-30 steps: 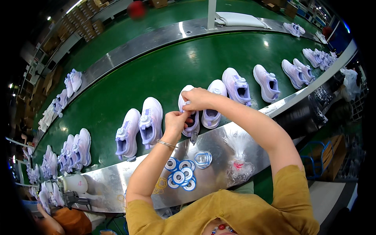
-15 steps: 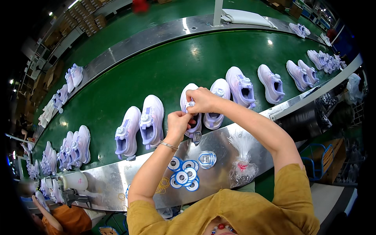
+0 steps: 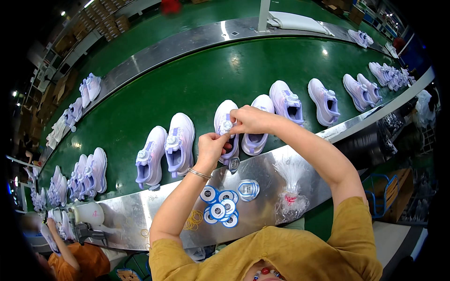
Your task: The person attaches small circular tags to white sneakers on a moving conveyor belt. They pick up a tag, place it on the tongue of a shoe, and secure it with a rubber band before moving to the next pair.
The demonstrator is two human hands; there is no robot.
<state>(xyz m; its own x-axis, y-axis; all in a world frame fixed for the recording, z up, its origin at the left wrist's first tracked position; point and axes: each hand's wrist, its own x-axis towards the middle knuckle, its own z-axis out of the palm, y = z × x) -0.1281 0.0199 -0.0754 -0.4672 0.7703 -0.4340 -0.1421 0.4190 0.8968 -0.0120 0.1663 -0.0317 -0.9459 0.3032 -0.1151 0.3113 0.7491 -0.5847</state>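
A pale lilac and white sneaker (image 3: pixel 227 111) with a round dial on its tongue lies toe away on the green belt in front of me. Over its opening my left hand (image 3: pixel 211 149) and my right hand (image 3: pixel 251 121) meet, fingertips pinched together. What they pinch is too small to make out. By the sneaker's heel is a small dark grey tag (image 3: pixel 234 164). Just right of it lies another sneaker (image 3: pixel 254 140), partly behind my right hand. A pair of matching sneakers, one of them the nearer sneaker (image 3: pixel 179 140), lies to the left.
The steel ledge (image 3: pixel 265 215) nearest me bears round blue-rimmed tags (image 3: pixel 217 211), a stack of tags (image 3: pixel 248 190), yellow rubber bands (image 3: pixel 193 220) and a bundle of clear plastic strands (image 3: pixel 288 182). More sneakers line the green belt (image 3: pixel 206 70). A co-worker in orange (image 3: pixel 82 260) sits at the lower left.
Both hands stay pinched together over the sneaker; the right has shifted slightly right and down, uncovering more of the dial. Sneakers on the left appear slightly further left.
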